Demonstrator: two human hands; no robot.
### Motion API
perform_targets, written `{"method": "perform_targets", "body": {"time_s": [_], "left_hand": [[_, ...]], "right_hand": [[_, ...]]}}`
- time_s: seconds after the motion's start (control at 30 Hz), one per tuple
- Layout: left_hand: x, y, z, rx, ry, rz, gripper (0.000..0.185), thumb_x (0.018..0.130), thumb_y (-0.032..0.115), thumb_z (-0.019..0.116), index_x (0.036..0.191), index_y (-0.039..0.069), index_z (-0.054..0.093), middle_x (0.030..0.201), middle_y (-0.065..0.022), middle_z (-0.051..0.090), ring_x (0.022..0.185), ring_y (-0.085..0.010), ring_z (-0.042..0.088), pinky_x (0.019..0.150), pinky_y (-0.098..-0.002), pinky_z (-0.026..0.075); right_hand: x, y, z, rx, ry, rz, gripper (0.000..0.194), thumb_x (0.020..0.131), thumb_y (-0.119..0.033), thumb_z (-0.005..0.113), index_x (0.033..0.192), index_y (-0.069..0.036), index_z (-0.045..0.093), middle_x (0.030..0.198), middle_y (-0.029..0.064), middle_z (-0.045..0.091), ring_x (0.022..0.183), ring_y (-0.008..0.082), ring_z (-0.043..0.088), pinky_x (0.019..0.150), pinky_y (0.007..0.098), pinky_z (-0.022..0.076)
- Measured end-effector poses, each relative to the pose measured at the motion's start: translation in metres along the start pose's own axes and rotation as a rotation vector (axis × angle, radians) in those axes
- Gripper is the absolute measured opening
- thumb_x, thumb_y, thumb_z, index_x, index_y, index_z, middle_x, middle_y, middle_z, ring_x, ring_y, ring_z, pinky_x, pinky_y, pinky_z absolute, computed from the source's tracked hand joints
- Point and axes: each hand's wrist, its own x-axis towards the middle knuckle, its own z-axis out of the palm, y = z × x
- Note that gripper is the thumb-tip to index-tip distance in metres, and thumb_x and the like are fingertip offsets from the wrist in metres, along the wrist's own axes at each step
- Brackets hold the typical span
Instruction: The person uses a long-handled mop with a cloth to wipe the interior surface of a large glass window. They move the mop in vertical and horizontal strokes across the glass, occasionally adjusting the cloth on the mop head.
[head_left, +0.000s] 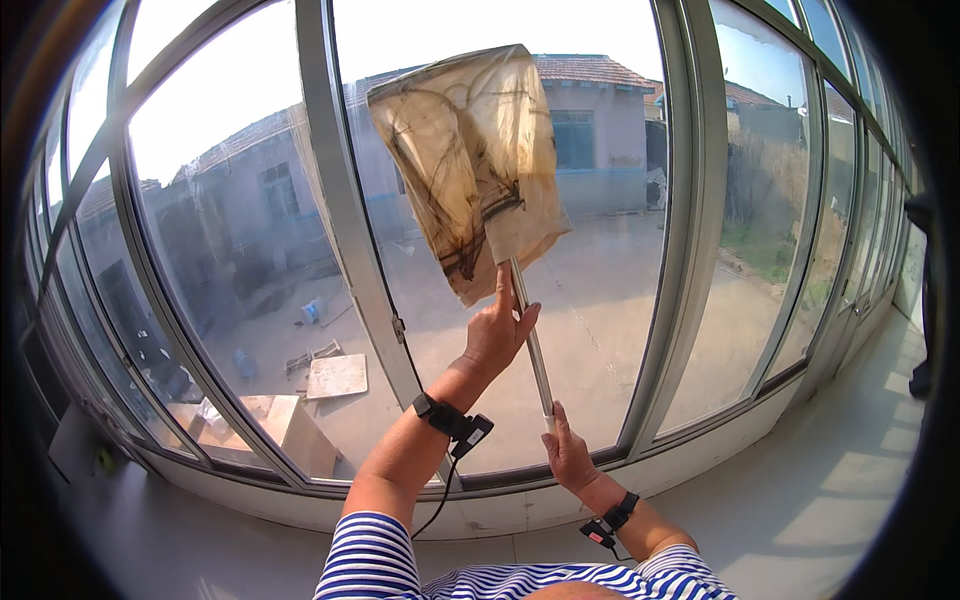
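Note:
A stained, brownish cloth (480, 157) hangs over the head of a pole in front of a large window pane (600, 300). The thin metal pole (534, 345) runs down from the cloth's lower edge, tilted slightly. My left hand (496, 326) is at the upper part of the pole, its index finger stretched up to the cloth's lower edge and its thumb raised beside the pole. Lower down, my right hand (571, 454) is closed around the pole's pale handle end. Whether the cloth touches the glass cannot be told.
Metal window frames (690, 225) stand left and right of the pane, above a low sill wall (525, 514). A window latch (398, 327) sits on the left frame. Black straps with small devices and cables are on both wrists. Outside are a box (300, 435) and a board (337, 376).

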Motion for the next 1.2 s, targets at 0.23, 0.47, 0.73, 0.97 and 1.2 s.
{"method": "perform_targets", "body": {"time_s": [0.23, 0.47, 0.73, 0.97, 1.2], "left_hand": [[0.178, 0.033, -0.107, 0.041, -0.047, 0.089, 0.083, 0.094, 0.045, 0.068, 0.158, 0.006, 0.032, 0.075, -0.0084, 0.072, 0.07, -0.0225, 0.073, 0.065, -0.0374, 0.056], [0.151, -0.035, -0.155, 0.157, 0.462, 0.311, 0.028, 0.095, 0.031, 0.07, 0.114, 0.01, 0.071, 0.078, -0.006, 0.074, 0.069, -0.0171, 0.072, 0.064, -0.0309, 0.055], [0.084, -0.113, -0.176, 0.261, 0.543, 0.198, 0.013, 0.092, 0.016, 0.069, 0.102, 0.008, 0.068, 0.092, -0.0085, 0.069, 0.082, -0.0217, 0.068, 0.075, -0.0333, 0.052], [0.083, -0.144, -0.155, 0.605, 0.642, 0.407, 0.032, 0.089, 0.02, 0.067, 0.118, 0.008, 0.061, 0.129, -0.0124, 0.062, 0.122, -0.0328, 0.055, 0.108, -0.0445, 0.039], [0.079, -0.149, -0.156, 0.536, 0.637, 0.427, 0.035, 0.087, 0.017, 0.067, 0.119, 0.006, 0.059, 0.129, -0.0135, 0.062, 0.123, -0.0333, 0.055, 0.108, -0.0445, 0.039]], "right_hand": [[0.199, -0.06, -0.048, 0.02, 0.231, -0.142, 0.066, 0.104, -0.007, 0.053, 0.162, -0.012, 0.023, 0.097, 0.0235, 0.064, 0.076, 0.0338, 0.063, 0.072, 0.0378, 0.0528], [0.103, -0.01, -0.011, -0.182, 0.104, 0.093, 0.075, 0.102, -0.011, 0.054, 0.164, -0.024, 0.012, 0.099, 0.0211, 0.068, 0.079, 0.0403, 0.068, 0.07, 0.0452, 0.0566], [-0.283, -0.008, -0.008, -0.451, -0.17, 0.38, 0.086, 0.095, -0.014, 0.067, 0.162, -0.029, 0.016, 0.091, 0.0169, 0.062, 0.072, 0.0416, 0.064, 0.061, 0.0502, 0.0541], [-0.41, -0.053, -0.021, -0.555, -0.441, 0.839, 0.059, 0.097, -0.023, 0.063, 0.151, -0.017, 0.042, 0.096, 0.0177, 0.064, 0.083, 0.0379, 0.068, 0.072, 0.0478, 0.0586], [-0.123, -0.004, -0.025, -0.394, 0.183, 0.362, 0.063, 0.1, -0.009, 0.057, 0.158, -0.012, 0.032, 0.126, 0.0275, 0.063, 0.102, 0.0453, 0.067, 0.081, 0.0455, 0.0564]]}}
